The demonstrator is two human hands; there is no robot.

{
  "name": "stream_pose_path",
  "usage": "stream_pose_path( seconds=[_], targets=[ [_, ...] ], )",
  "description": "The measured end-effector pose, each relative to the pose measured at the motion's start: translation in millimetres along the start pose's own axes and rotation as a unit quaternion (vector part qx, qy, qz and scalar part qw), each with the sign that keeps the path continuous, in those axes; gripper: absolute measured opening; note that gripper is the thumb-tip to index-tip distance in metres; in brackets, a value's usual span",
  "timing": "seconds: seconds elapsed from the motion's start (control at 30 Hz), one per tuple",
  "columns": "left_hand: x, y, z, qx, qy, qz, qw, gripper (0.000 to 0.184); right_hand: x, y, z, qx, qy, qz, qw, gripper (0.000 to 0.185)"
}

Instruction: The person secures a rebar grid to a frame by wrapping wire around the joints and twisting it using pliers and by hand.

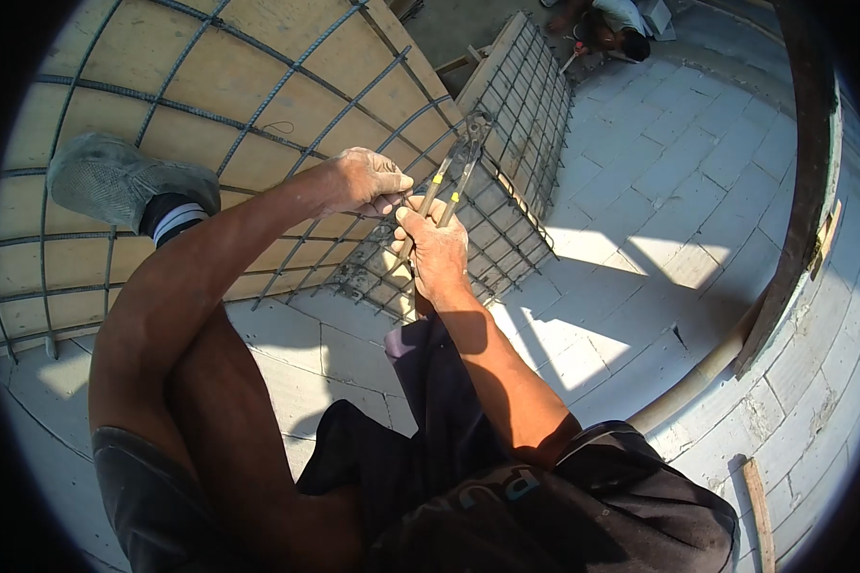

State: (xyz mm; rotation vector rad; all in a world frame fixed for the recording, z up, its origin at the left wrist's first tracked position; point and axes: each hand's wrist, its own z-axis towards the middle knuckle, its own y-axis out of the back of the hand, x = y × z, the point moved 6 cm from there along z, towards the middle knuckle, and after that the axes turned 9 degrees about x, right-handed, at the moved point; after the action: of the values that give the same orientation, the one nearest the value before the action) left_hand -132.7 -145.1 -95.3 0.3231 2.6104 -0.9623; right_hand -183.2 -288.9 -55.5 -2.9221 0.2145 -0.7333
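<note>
My right hand [435, 250] is wrapped round the handles of steel pincers [470, 143] with yellow bands. Their head points up and away from me, over the rebar mesh. My left hand [365, 181] is close beside it, thumb and fingers pinched together. Whatever lies between those fingertips is too small to make out. Beneath both hands runs the rebar mesh [296, 69], its crossing bars set in front of plywood sheeting [229, 59]. My shoe [115, 181] rests on the mesh at the left.
A second rebar mesh [521, 105] stands beyond the pincers. Pale block flooring [678, 162] spreads to the right, where a curved dark beam [801, 181] and a wood strip [758, 511] lie. Another person [621, 29] crouches at the top.
</note>
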Motion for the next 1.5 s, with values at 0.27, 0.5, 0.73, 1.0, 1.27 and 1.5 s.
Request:
stream_pose_path(
  seconds=[0.27, 0.5, 0.73, 1.0, 1.27, 1.5],
  targets=[
    [-46.3, -2.2, -45.0, -0.074, -0.057, 0.151, 0.984, 0.031, 59.8, -3.9, -6.3, 0.085, 0.088, -0.222, 0.967, 0.03],
    [-47.0, -8.3, -71.2, -0.088, -0.017, 0.064, 0.994, 0.017, 98.3, -18.0, -21.1, 0.13, 0.192, -0.395, 0.889, 0.026],
    [-13.3, -44.9, -78.6, -0.005, 0.055, 0.128, 0.99, 0.011, 60.6, 1.7, -43.3, 0.184, 0.141, -0.406, 0.884, 0.027],
    [22.3, -95.7, -95.0, 0.035, 0.11, 0.291, 0.95, 0.013, -4.5, 32.0, -83.9, 0.289, -0.046, -0.173, 0.94, 0.031],
    [32.6, -99.8, -74.9, -0.039, 0.057, 0.436, 0.897, 0.019, -8.5, 44.2, -85.8, 0.21, 0.074, -0.372, 0.901, 0.039],
    [20.2, -101.1, -66.7, -0.09, 0.042, 0.467, 0.878, 0.022, 10.4, 49.6, -60.6, 0.205, 0.064, -0.418, 0.883, 0.037]
  ],
)
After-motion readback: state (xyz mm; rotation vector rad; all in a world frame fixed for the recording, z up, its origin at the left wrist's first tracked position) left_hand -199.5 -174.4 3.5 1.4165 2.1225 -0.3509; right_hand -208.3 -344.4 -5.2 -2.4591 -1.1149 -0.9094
